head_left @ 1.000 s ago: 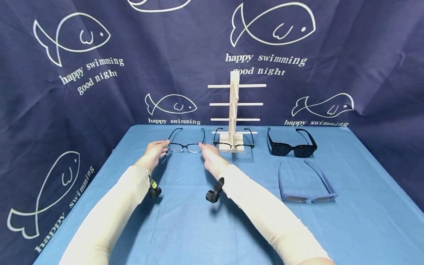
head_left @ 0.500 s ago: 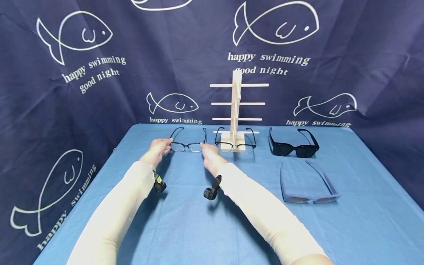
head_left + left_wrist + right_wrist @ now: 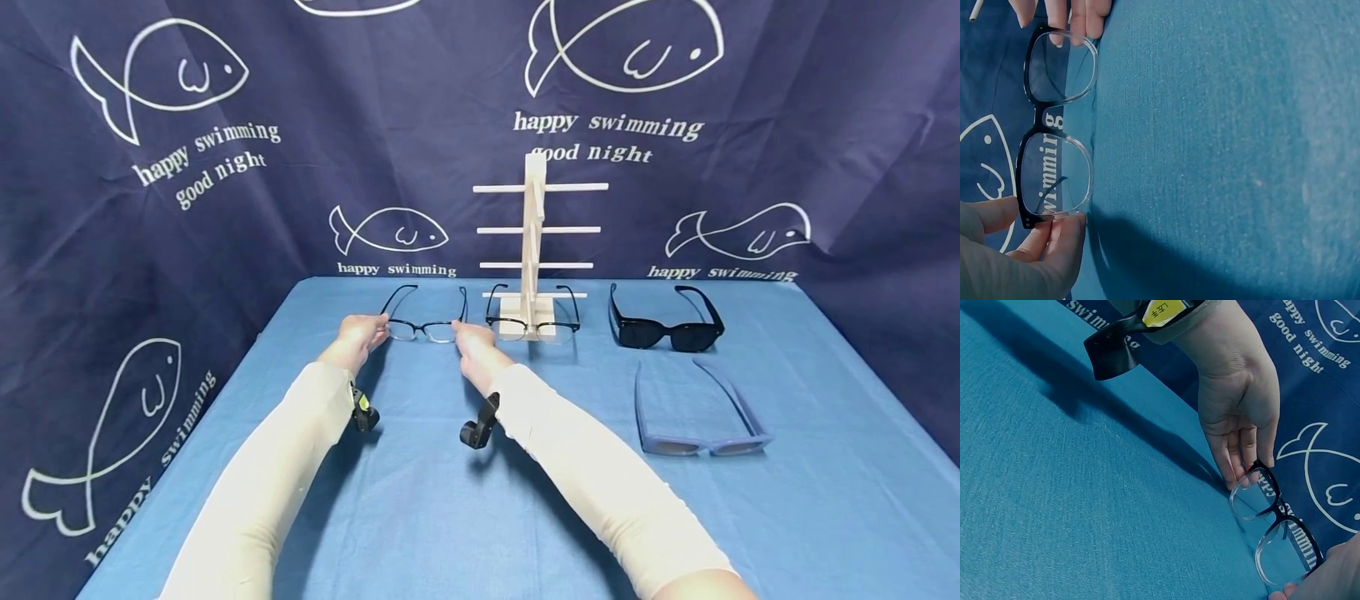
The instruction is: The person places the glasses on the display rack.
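Black-and-clear-rimmed glasses (image 3: 422, 326) stand on the blue cloth at the back left, temples pointing away. My left hand (image 3: 358, 337) pinches their left corner; in the left wrist view its thumb and fingers (image 3: 1063, 247) lie on either side of the frame (image 3: 1038, 119). At the right corner my right hand (image 3: 477, 350) holds the frame between thumb and fingertips, seen also in the right wrist view beside the glasses (image 3: 1280, 515). The temples are partly hidden behind the hands.
Just right stands a wooden rack (image 3: 534, 233) with pegs, and half-rimmed glasses (image 3: 532, 325) before its base. Black sunglasses (image 3: 666, 333) lie further right, blue-framed glasses (image 3: 703, 444) nearer the front. A dark curtain (image 3: 450, 125) with fish drawings hangs behind.
Both hands stay at the same glasses. The head view has shifted slightly; the left hand's fingers have moved a little closer round the left corner. The other glasses and the rack have not moved.
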A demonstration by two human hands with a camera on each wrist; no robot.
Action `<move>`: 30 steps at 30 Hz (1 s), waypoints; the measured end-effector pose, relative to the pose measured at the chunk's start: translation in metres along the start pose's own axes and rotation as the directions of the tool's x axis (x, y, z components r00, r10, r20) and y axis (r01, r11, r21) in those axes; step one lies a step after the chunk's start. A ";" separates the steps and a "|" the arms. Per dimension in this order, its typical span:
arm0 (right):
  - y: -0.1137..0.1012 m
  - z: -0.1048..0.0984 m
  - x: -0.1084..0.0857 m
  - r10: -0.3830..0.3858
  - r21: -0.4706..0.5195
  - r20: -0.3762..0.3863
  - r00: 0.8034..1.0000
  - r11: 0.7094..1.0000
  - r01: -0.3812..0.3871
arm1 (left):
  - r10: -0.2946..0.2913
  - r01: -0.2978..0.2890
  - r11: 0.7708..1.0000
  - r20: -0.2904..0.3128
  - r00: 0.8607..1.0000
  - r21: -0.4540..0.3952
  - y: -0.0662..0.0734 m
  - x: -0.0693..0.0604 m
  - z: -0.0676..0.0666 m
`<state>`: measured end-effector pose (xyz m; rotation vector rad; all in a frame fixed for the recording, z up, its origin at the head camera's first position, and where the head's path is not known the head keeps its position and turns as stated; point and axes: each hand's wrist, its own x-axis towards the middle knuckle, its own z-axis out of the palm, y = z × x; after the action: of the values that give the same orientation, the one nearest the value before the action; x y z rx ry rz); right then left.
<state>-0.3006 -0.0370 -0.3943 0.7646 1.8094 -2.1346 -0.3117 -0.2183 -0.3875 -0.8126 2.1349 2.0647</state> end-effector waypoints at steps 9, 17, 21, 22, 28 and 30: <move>0.003 0.003 0.000 -0.007 0.086 -0.010 1.000 0.996 0.008 | 0.005 -0.005 1.000 -0.017 1.000 -0.009 -0.003 -0.002 -0.003; 0.006 0.002 -0.003 -0.016 0.170 0.008 1.000 0.985 0.015 | -0.023 0.023 1.000 -0.020 1.000 -0.006 -0.005 -0.002 -0.006; 0.006 0.001 -0.005 -0.023 0.174 0.030 0.999 0.985 0.017 | -0.031 0.030 0.999 -0.017 0.999 -0.021 -0.004 -0.002 -0.008; 0.006 0.001 -0.006 -0.024 0.173 0.038 0.999 0.985 0.017 | -0.032 0.032 0.999 -0.015 0.999 -0.025 -0.004 -0.003 -0.009; 0.007 -0.003 -0.006 -0.015 0.204 0.099 0.995 0.979 -0.005 | -0.025 0.024 0.999 -0.013 1.000 -0.021 -0.004 -0.004 -0.011; 0.007 -0.003 -0.006 -0.009 0.224 0.112 0.994 0.974 -0.016 | -0.018 0.017 1.000 -0.017 1.000 -0.019 -0.004 -0.005 -0.011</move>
<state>-0.2910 -0.0360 -0.3971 0.6791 1.5280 -2.3570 -0.3022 -0.2269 -0.3885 -0.8516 2.1121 2.0801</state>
